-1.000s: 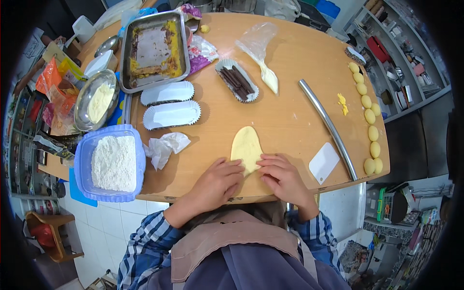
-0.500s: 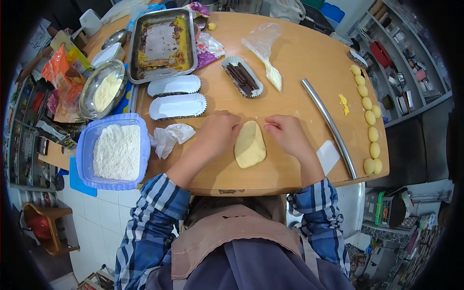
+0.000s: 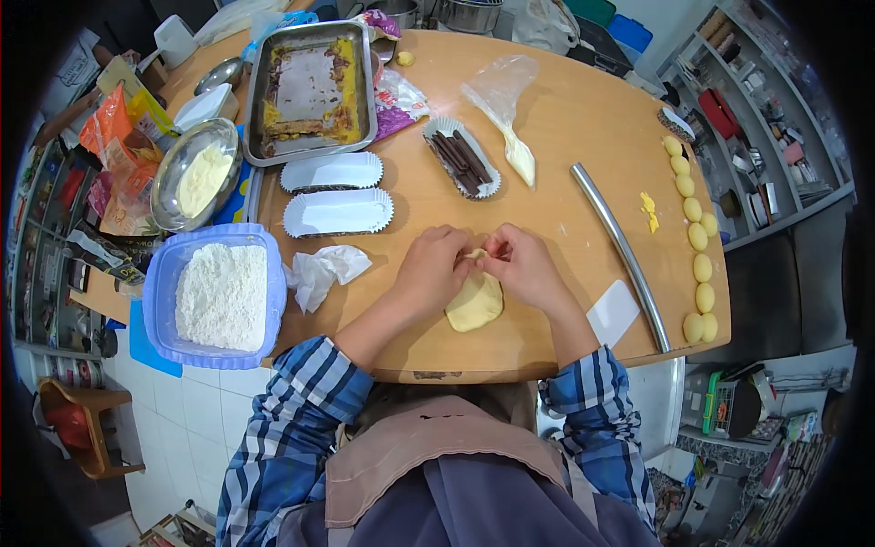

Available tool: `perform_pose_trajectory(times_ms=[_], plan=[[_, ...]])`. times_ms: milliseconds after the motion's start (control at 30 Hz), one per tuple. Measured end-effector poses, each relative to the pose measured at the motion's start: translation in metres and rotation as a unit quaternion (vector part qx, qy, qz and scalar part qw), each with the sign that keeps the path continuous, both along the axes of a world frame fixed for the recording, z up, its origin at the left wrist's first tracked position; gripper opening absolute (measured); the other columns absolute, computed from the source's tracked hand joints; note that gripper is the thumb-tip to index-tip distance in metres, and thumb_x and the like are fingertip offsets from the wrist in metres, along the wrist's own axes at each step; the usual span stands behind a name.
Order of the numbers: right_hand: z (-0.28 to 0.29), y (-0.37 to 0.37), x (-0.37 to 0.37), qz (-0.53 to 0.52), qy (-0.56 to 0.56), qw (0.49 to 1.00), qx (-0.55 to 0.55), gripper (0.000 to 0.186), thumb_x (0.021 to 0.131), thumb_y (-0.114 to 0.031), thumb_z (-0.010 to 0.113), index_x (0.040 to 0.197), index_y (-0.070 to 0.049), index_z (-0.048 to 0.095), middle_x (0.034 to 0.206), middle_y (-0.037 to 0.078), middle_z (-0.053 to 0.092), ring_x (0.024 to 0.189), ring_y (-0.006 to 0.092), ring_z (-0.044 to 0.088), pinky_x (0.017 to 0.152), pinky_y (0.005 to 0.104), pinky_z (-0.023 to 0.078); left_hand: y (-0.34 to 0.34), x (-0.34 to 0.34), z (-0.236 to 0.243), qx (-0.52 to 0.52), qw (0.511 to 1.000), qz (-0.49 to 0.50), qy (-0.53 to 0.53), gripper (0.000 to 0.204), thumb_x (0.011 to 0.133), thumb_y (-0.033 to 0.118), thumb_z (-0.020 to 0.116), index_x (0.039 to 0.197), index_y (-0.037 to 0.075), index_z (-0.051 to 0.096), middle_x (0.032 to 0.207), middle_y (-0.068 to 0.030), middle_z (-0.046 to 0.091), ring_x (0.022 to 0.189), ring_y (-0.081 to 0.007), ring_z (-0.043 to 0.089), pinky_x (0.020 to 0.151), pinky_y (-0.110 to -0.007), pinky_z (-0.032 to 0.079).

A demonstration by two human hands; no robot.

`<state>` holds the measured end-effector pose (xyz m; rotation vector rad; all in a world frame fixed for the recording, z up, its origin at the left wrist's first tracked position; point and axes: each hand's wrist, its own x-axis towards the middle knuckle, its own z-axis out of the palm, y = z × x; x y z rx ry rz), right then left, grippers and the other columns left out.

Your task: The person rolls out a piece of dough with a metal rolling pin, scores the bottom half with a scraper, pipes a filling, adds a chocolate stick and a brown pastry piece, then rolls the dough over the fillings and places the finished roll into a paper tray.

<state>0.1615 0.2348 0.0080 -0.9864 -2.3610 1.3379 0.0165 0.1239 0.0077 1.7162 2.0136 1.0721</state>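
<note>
A flat piece of pale yellow dough (image 3: pixel 476 305) lies on the wooden table in front of me. My left hand (image 3: pixel 433 264) and my right hand (image 3: pixel 521 264) meet at its far end, their fingertips pinching the dough's edge and lifting it a little. Beyond my hands sits a paper liner (image 3: pixel 494 190) filled with dark brown chocolate sticks (image 3: pixel 460 160). A clear piping bag (image 3: pixel 518 155) with cream-coloured filling lies farther back. The crumpled white paper (image 3: pixel 326 271) is left of my left forearm.
A metal rolling tube (image 3: pixel 620 255) and a white scraper (image 3: pixel 613 313) lie to the right, with several dough balls (image 3: pixel 697 237) along the right edge. At left stand a tub of flour (image 3: pixel 273 301), a steel bowl (image 3: pixel 162 196), white paper liners (image 3: pixel 339 213) and a smeared baking tray (image 3: pixel 365 100).
Both hands have come together over the far end of the dough from its two sides. That end is now pinched up between the fingertips.
</note>
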Motion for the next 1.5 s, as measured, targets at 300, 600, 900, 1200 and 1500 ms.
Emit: perform_pose_trajectory(times_ms=[300,600,900,1200,1500], plan=[[0.009,-0.003,0.002,0.017,0.081,0.989,-0.125,0.031,0.077,0.004,0.070,0.102,-0.001,0.052,0.081,0.004,0.058,0.073,0.0109,0.057,0.064,0.0260,0.048,-0.012,-0.012,0.008,-0.041,0.981,-0.085,-0.173,0.027,0.083,-0.001,0.064,0.108,-0.002,0.053,0.096,-0.0177,0.066,0.087,-0.0279,0.068,0.076,-0.035,0.053],[0.024,0.016,0.005,0.085,0.075,0.970,-0.217,0.040,0.075,0.007,0.070,0.109,0.000,0.052,0.085,0.003,0.056,0.076,0.0092,0.058,0.065,0.0234,0.048,-0.003,-0.022,0.014,-0.092,0.975,-0.053,-0.198,0.032,0.083,-0.002,0.065,0.112,-0.001,0.052,0.093,-0.0140,0.067,0.089,-0.0240,0.068,0.077,-0.033,0.053],[0.012,0.037,-0.004,0.046,0.041,0.993,-0.098,0.013,0.075,0.004,0.069,0.088,0.003,0.066,0.085,0.007,0.060,0.078,0.0148,0.061,0.067,0.0277,0.050,0.006,-0.032,0.009,-0.095,0.987,-0.032,-0.123,0.010,0.083,-0.005,0.060,0.086,-0.003,0.070,0.091,-0.0161,0.069,0.085,-0.0258,0.067,0.075,-0.033,0.051],[0.004,0.028,-0.009,0.038,0.044,0.993,0.107,0.010,0.078,0.003,0.066,0.085,-0.001,0.072,0.085,0.011,0.061,0.079,0.0250,0.061,0.070,0.0335,0.049,0.010,-0.033,-0.004,-0.011,0.999,0.005,-0.043,0.017,0.079,-0.004,0.057,0.088,-0.002,0.071,0.093,-0.0204,0.067,0.086,-0.0356,0.065,0.079,-0.041,0.052],[-0.008,0.020,-0.006,0.011,0.108,0.986,0.128,0.010,0.080,0.003,0.066,0.089,0.001,0.070,0.086,0.011,0.060,0.080,0.0238,0.060,0.069,0.0325,0.048,0.007,-0.032,0.007,-0.043,0.992,-0.017,-0.115,0.011,0.078,0.000,0.064,0.087,-0.003,0.069,0.088,-0.0180,0.065,0.080,-0.0327,0.065,0.072,-0.039,0.052]])
